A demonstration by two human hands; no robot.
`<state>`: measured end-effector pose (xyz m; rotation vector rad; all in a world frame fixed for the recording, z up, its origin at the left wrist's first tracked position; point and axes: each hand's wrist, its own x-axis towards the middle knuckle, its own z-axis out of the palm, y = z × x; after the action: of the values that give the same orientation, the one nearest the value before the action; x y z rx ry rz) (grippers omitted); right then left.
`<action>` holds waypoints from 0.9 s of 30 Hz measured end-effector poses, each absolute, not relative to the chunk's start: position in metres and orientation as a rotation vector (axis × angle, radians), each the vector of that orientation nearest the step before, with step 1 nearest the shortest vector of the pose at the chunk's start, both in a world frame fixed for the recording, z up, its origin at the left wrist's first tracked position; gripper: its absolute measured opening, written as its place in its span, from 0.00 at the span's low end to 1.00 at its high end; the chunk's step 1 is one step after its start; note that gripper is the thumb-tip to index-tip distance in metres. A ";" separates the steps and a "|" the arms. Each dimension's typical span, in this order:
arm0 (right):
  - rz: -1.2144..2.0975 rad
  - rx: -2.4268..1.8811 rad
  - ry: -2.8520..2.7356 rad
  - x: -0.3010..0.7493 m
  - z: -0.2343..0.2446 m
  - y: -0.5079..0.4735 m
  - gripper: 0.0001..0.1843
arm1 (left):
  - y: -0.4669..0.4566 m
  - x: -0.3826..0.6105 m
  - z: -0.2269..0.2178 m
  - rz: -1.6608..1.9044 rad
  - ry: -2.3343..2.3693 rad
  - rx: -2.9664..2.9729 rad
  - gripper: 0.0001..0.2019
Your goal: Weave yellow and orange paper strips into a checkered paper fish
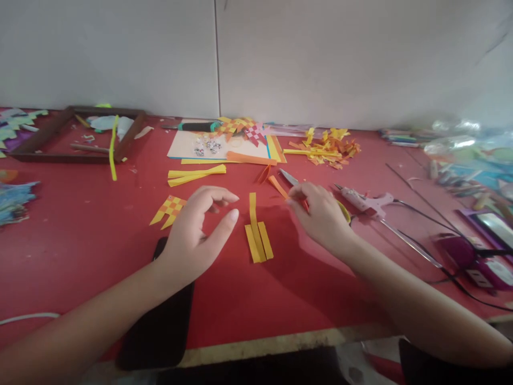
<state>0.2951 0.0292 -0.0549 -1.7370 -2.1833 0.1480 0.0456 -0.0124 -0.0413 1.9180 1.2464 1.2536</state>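
A small yellow woven paper piece [259, 240], made of strips with one long strip standing out at the top, lies on the red table between my hands. My left hand [204, 224] hovers to its left, thumb and forefinger apart with nothing between them. To its right, my right hand [320, 214] has its fingers curled, the fingertips at the end of an orange paper strip [278, 187]. Scissors [288, 177] lie partly under that hand, which hides most of their handles. Left of my left hand is a yellow-orange checkered paper piece [168, 210].
Folded yellow strips [196, 174] and paper sheets [180, 143] lie farther back, beside a pile of yellow-orange scraps [328, 147]. A pink glue gun [364, 203] with its cord is at right. A black phone [160, 326] sits at the front edge; a brown frame [76, 159] is back left.
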 end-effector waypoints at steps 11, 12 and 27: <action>-0.207 -1.106 -2.050 0.284 -0.019 0.014 0.10 | -0.009 0.041 -0.013 1.181 1.389 2.488 0.26; -0.170 -0.997 -2.118 0.279 -0.021 0.009 0.11 | -0.010 0.042 -0.013 1.168 1.353 2.553 0.29; 0.179 -0.540 -2.274 0.266 -0.056 -0.017 0.12 | -0.022 0.041 -0.041 1.224 1.251 2.843 0.02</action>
<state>0.2661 -0.0171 -0.0561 -0.5401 -2.2738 0.1794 0.0407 -0.0217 -0.0407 2.8431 1.2509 1.2236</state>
